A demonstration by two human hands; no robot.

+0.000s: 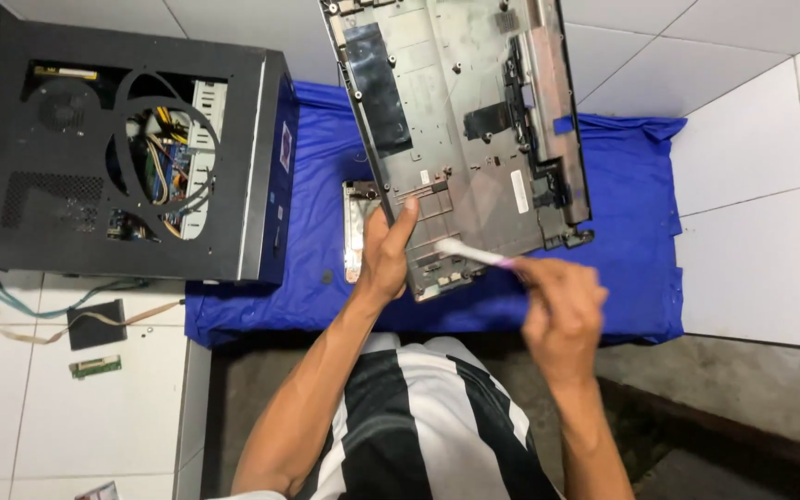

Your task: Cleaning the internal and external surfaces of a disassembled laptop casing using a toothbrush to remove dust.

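Your left hand [383,257] grips the laptop bottom cover [463,130] by its near edge, thumb up over the inner face and fingers behind it, so the panel stands tilted up above the blue cloth [622,231]. Your right hand [562,310] is closed around the handle of a small brush [474,253], whose white bristled end rests on the lower inner face of the cover, close to your left thumb.

The cover looks like a thin, wide shell, light but likely to flex if held by one corner alone. Its inner face carries small posts, clips and taped patches that would probably snap or peel under hard pressure, so the plain rim where your left hand already sits seems the safest place to hold. The surface looks dusty and dull rather than slick, so a firm pinch should be enough.

A second, smaller metal part [356,227] lies flat on the cloth just behind your left hand. To the left, an opened black computer case [113,148] rests on the white tiled floor [752,185], with a small circuit board [95,367] and a loose cable [39,329] near it.
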